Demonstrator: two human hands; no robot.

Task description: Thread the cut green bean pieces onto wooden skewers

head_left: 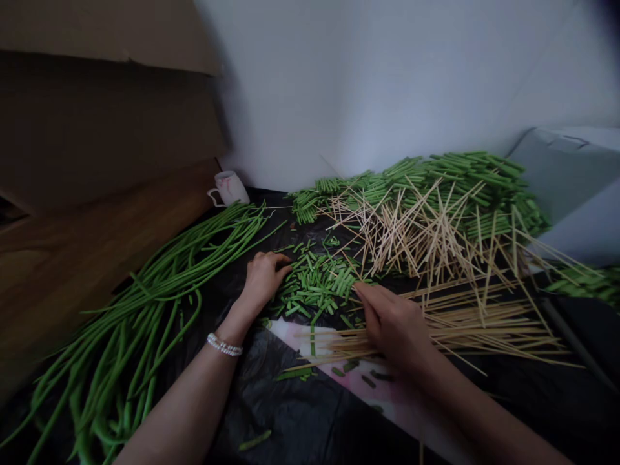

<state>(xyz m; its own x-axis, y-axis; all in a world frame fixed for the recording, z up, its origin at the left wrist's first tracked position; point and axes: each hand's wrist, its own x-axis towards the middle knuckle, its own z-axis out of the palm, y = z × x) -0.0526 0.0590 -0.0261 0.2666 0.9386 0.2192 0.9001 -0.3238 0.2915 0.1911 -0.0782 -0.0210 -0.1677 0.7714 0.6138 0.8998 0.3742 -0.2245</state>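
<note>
Short cut pieces of green long bean point(310, 284) lie heaped on black plastic sheeting point(281, 420) between my hands. My left hand point(264, 278), with a beaded bracelet at the wrist, is at the heap's left edge. Its thumb and forefinger come together among the pieces; whatever is between them is too small to make out. My right hand point(394, 316) pinches a thin bamboo skewer at the heap's right side, with bean pieces point(343, 282) lined up at its tip. Loose bamboo skewers point(484, 323) lie under and beyond this hand.
Whole long beans point(159, 284) spread along the left. Behind, filled skewers of beans point(465, 174) are stacked, their bare sticks point(416, 232) pointing toward me. A white mug point(231, 188) stands by the wall, near a cardboard box point(106, 116). A pale container point(566, 168) is at right.
</note>
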